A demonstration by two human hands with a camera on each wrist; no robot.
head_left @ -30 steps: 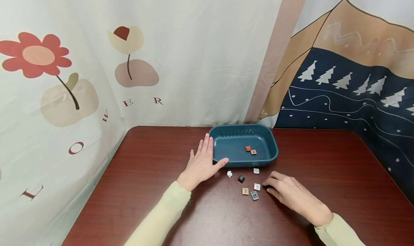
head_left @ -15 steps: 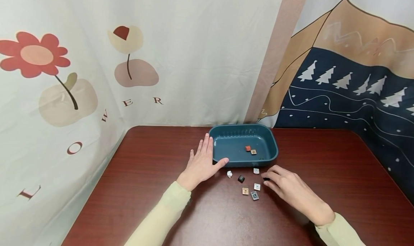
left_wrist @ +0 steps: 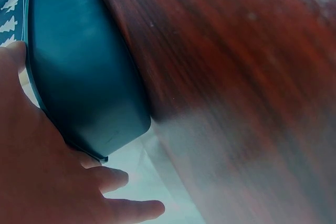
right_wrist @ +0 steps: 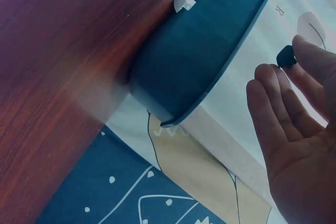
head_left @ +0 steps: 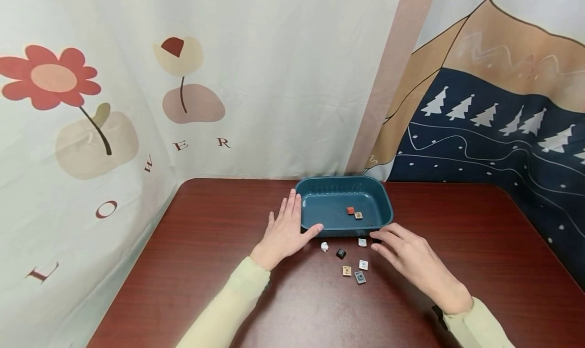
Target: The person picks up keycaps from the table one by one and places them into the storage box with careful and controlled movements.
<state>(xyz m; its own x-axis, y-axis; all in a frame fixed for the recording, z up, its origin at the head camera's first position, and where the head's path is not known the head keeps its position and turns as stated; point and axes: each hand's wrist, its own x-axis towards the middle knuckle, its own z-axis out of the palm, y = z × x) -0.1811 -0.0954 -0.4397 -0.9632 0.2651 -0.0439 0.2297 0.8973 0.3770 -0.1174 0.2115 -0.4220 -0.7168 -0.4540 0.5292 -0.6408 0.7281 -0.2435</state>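
My right hand point(head_left: 416, 261) pinches a black keycap point(right_wrist: 286, 56) between thumb and fingertips, just off the front right corner of a blue plastic basin point(head_left: 340, 232). At the basin's left end my left hand point(head_left: 282, 236) rests with fingers straight against the side, its thumb by the front rim. An orange-red keycap point(head_left: 350, 211) and a beige one lie inside the basin. In front of it are a white keycap point(head_left: 362, 242) near the wall, a white one lying differently point(head_left: 324, 247), a black one point(head_left: 340, 254), another white, a beige and a grey keycap point(head_left: 360, 277).
The basin stands at the back edge of a reddish-brown wooden table point(head_left: 219, 216). Behind the table hangs a pale curtain point(head_left: 274, 84) with flowers and letters. A navy cloth with white trees point(head_left: 493, 139) hangs at the right.
My right hand has moved up and slightly to the right, toward the basin's front right corner, carrying the black keycap. My left hand and the loose keycaps stay put.
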